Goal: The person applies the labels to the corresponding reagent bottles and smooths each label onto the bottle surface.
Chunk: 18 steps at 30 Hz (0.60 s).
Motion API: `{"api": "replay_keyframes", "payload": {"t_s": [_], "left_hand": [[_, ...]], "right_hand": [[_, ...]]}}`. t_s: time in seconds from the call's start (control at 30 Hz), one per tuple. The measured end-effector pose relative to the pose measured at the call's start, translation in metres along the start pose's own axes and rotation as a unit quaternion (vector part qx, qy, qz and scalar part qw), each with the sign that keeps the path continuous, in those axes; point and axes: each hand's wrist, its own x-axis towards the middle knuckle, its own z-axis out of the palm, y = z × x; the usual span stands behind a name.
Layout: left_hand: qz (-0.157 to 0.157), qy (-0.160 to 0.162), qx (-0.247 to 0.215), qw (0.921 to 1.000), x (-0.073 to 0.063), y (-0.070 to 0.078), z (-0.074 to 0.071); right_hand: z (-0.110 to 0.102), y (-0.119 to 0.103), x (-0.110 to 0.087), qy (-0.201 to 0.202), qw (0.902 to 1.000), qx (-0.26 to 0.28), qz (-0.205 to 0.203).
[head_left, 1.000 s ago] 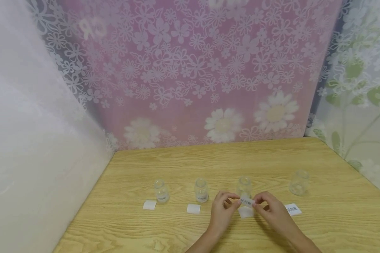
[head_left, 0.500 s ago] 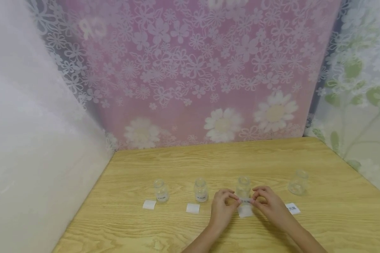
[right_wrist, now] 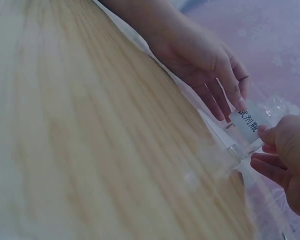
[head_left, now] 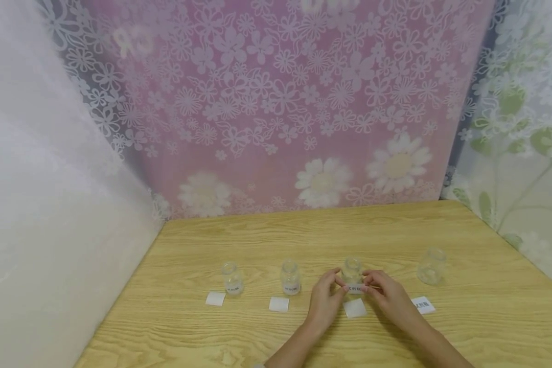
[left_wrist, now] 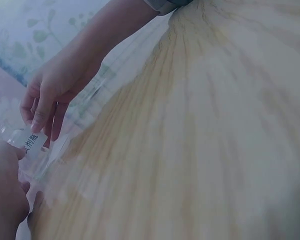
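A white label [head_left: 354,289] with printed black characters lies at the lower front of the third small clear glass bottle [head_left: 352,271] from the left. My left hand [head_left: 324,299] pinches the label's left end. On the other end, my right hand [head_left: 388,296] does the same, with its thumb toward me. Both wrist views show the thumbs at the ends of the label [right_wrist: 247,122], close against the glass. Whether the label's whole surface touches the bottle cannot be told. Just in front of the bottle lies a blank white backing paper [head_left: 354,308].
Two bottles to the left, one nearer [head_left: 290,278] and one farther [head_left: 232,279], carry labels, each with blank paper before it. A wider, unlabelled glass jar [head_left: 431,267] stands at right, a printed label [head_left: 424,305] before it. All rest on a wood-grain table [head_left: 257,337].
Both hands have moved slightly away from me with the label, from above the backing paper to the bottle's front. The label now stands more upright and level.
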Motion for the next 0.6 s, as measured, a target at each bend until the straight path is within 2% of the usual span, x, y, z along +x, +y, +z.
{"api": "replay_keyframes", "payload": {"t_s": [0.6], "left_hand": [[0.011,0.013,0.020,0.9997,0.0045,-0.0019,0.0055]], "right_hand": [[0.0087,0.0073,0.0011,0.048,0.9961,-0.055,-0.051]]}}
